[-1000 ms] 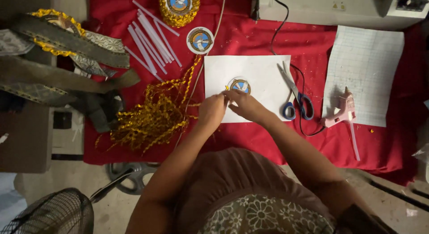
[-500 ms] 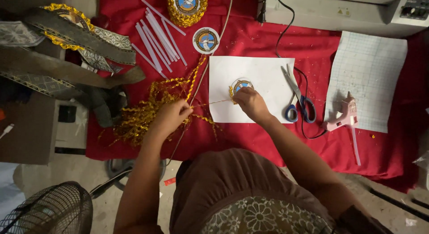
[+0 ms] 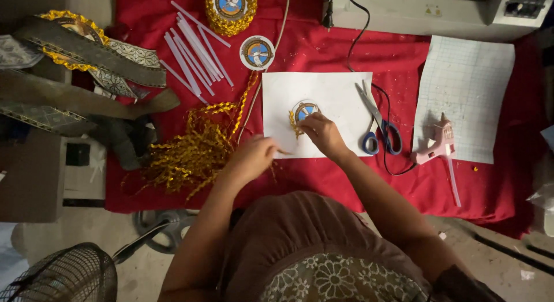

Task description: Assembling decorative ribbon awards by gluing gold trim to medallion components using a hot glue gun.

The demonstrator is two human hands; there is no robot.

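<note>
Head view: right hand fingers press badge on white sheet; left hand pinches gold trim taut. Risk: trim lifting off rim if pulled hard; glue gun nearby.
</note>
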